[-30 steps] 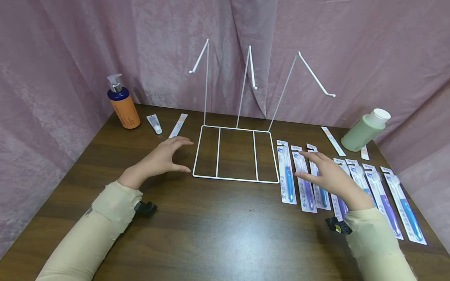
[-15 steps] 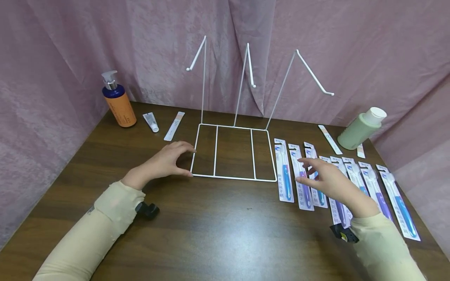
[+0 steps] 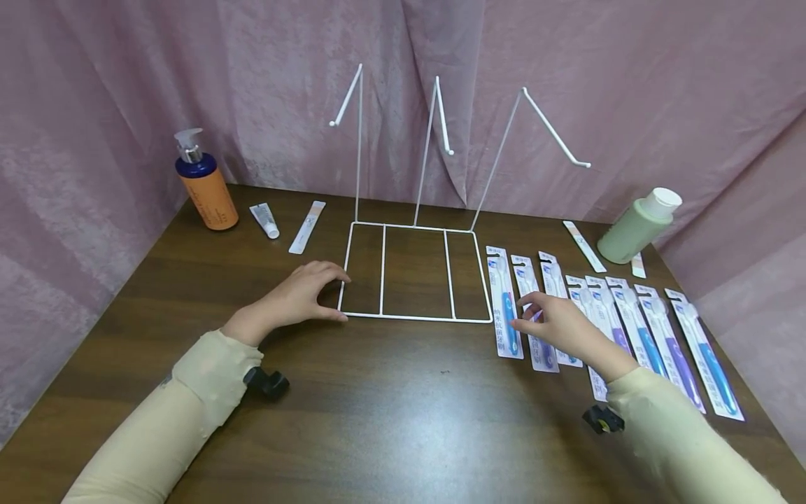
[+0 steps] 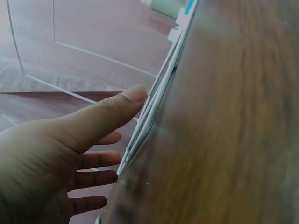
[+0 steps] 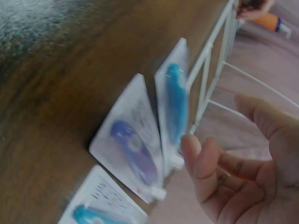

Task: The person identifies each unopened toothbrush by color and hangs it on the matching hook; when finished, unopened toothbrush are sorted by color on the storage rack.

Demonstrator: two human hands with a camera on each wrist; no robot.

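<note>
A white wire rack (image 3: 415, 318) with three tall hooked arms stands mid-table. My left hand (image 3: 302, 297) rests at its front left corner, thumb and fingertips touching the frame. In the left wrist view the left hand (image 4: 125, 115) lies loosely spread beside the wire rack (image 4: 154, 100). My right hand (image 3: 548, 318) hovers over the near ends of the leftmost toothbrush packs, fingers relaxed and holding nothing. The blue toothbrush pack (image 3: 502, 294) and the purple toothbrush pack (image 3: 525, 280) lie flat. In the right wrist view the right hand (image 5: 216, 121) is just above the blue pack (image 5: 174, 102) and purple pack (image 5: 131, 149).
Several more toothbrush packs (image 3: 667, 329) lie in a row to the right. An orange pump bottle (image 3: 204, 182), a small tube (image 3: 264, 219) and a paper strip (image 3: 307, 226) sit back left. A green bottle (image 3: 636, 225) lies back right. Pink curtains surround the table.
My left hand slid right until it touched the rack's front left corner. My right hand drew back and left, from over the middle packs to the near ends of the leftmost ones.
</note>
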